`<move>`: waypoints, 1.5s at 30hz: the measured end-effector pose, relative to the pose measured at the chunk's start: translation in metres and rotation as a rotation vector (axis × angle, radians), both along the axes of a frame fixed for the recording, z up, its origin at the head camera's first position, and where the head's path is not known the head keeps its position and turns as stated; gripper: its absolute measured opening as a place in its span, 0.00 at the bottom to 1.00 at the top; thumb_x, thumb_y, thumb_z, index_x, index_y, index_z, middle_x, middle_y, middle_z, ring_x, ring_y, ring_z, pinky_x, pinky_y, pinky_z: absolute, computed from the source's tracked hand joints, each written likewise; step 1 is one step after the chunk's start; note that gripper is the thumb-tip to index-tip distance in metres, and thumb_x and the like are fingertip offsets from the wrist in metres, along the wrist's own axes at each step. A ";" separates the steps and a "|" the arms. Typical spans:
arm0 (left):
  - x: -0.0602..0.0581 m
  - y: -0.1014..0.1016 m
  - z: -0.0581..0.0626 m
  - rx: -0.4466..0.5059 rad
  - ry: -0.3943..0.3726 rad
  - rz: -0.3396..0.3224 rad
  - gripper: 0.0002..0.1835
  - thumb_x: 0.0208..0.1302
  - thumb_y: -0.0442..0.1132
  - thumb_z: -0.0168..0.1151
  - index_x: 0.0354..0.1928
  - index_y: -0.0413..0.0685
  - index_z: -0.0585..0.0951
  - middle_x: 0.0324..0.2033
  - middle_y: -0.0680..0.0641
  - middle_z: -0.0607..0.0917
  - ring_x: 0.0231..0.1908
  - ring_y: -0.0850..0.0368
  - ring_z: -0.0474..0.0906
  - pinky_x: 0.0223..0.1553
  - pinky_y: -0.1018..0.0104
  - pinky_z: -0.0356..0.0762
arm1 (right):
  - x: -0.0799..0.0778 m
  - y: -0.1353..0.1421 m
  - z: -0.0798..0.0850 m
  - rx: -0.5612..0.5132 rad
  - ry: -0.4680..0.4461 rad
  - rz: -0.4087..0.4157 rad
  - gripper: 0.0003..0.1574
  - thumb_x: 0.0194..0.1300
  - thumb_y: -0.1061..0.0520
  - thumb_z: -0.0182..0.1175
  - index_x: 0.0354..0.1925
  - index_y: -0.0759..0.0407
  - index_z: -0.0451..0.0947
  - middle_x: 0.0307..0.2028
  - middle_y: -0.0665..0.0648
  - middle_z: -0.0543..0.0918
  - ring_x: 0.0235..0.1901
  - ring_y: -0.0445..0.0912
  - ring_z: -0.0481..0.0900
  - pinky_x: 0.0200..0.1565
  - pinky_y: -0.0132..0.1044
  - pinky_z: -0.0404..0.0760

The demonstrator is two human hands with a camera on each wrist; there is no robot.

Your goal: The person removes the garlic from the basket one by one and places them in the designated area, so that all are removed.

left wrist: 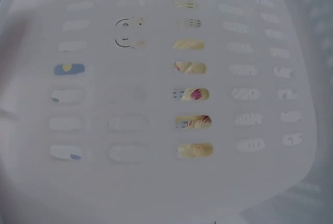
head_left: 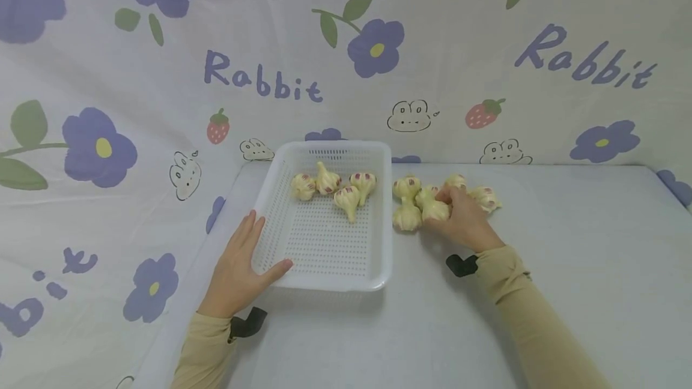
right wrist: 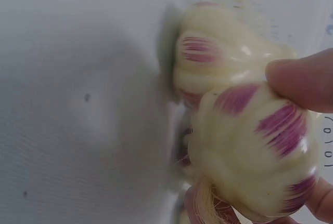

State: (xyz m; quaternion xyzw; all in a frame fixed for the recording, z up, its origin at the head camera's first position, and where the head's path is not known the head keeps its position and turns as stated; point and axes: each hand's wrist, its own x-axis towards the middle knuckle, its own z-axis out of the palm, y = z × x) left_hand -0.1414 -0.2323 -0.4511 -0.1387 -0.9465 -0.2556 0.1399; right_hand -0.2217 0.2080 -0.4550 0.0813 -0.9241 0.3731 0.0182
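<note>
A white perforated plastic basket (head_left: 330, 257) stands on the table with several garlic bulbs (head_left: 347, 198) in its far half. My left hand (head_left: 238, 269) rests on the basket's near left side, fingers along the left rim and thumb over the front one. In the left wrist view, the slotted basket wall (left wrist: 156, 182) fills the picture. To the right of the basket, my right hand (head_left: 462, 218) pinches a garlic bulb (right wrist: 250, 146) between thumb and fingers. Another bulb (right wrist: 218, 47) sits right beside it, and more bulbs (head_left: 406, 215) lie around the hand.
The pale table (head_left: 584, 257) extends right of the bulbs and toward the front. Behind it hangs a white cloth (head_left: 459, 71) printed with flowers, rabbits and lettering. The basket's right rim (head_left: 386, 221) stands between the loose bulbs and those inside.
</note>
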 end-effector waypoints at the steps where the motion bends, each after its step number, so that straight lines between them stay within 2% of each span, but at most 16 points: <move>1: 0.000 0.000 0.000 0.000 -0.001 0.000 0.55 0.59 0.62 0.72 0.79 0.37 0.61 0.81 0.37 0.57 0.80 0.36 0.52 0.76 0.35 0.57 | 0.000 0.000 -0.002 0.004 -0.006 -0.002 0.36 0.64 0.54 0.71 0.60 0.73 0.69 0.58 0.73 0.77 0.56 0.64 0.76 0.61 0.59 0.75; 11: 0.000 0.000 -0.001 -0.003 0.002 -0.001 0.55 0.59 0.62 0.72 0.79 0.37 0.62 0.81 0.37 0.57 0.80 0.35 0.53 0.76 0.34 0.57 | -0.004 0.001 -0.018 -0.015 -0.011 -0.006 0.35 0.64 0.55 0.71 0.61 0.72 0.69 0.58 0.73 0.78 0.59 0.66 0.76 0.65 0.61 0.74; 23: 0.001 -0.001 0.001 -0.004 0.007 0.000 0.55 0.58 0.61 0.73 0.79 0.37 0.62 0.81 0.36 0.57 0.80 0.35 0.53 0.76 0.34 0.57 | -0.010 -0.001 -0.024 -0.022 0.004 -0.021 0.39 0.63 0.54 0.72 0.62 0.73 0.68 0.58 0.75 0.77 0.59 0.65 0.76 0.64 0.61 0.74; 28: 0.001 -0.001 0.000 0.000 0.005 0.003 0.55 0.58 0.61 0.73 0.79 0.39 0.62 0.81 0.37 0.58 0.80 0.36 0.53 0.76 0.34 0.57 | -0.012 0.001 -0.027 -0.038 -0.016 -0.035 0.40 0.62 0.52 0.72 0.63 0.72 0.67 0.58 0.73 0.76 0.59 0.64 0.75 0.64 0.61 0.74; 32: 0.000 -0.001 0.000 0.001 0.001 0.002 0.55 0.58 0.61 0.73 0.79 0.38 0.62 0.81 0.37 0.58 0.80 0.36 0.53 0.76 0.34 0.57 | -0.011 0.003 -0.026 -0.058 -0.036 -0.046 0.43 0.63 0.50 0.72 0.64 0.72 0.64 0.59 0.73 0.73 0.60 0.65 0.73 0.65 0.62 0.73; 36: 0.000 0.000 0.000 -0.001 -0.014 0.006 0.55 0.58 0.62 0.72 0.80 0.38 0.62 0.81 0.37 0.57 0.81 0.36 0.52 0.77 0.35 0.56 | -0.009 0.004 -0.022 -0.071 -0.061 -0.044 0.44 0.65 0.50 0.72 0.65 0.72 0.62 0.59 0.74 0.72 0.60 0.65 0.73 0.62 0.61 0.76; 45: 0.001 0.000 0.002 -0.008 -0.028 0.006 0.55 0.59 0.62 0.71 0.80 0.37 0.61 0.81 0.37 0.56 0.81 0.35 0.52 0.77 0.35 0.56 | -0.005 0.004 -0.013 -0.026 -0.077 -0.026 0.41 0.65 0.50 0.71 0.64 0.71 0.64 0.59 0.74 0.73 0.58 0.65 0.75 0.59 0.59 0.78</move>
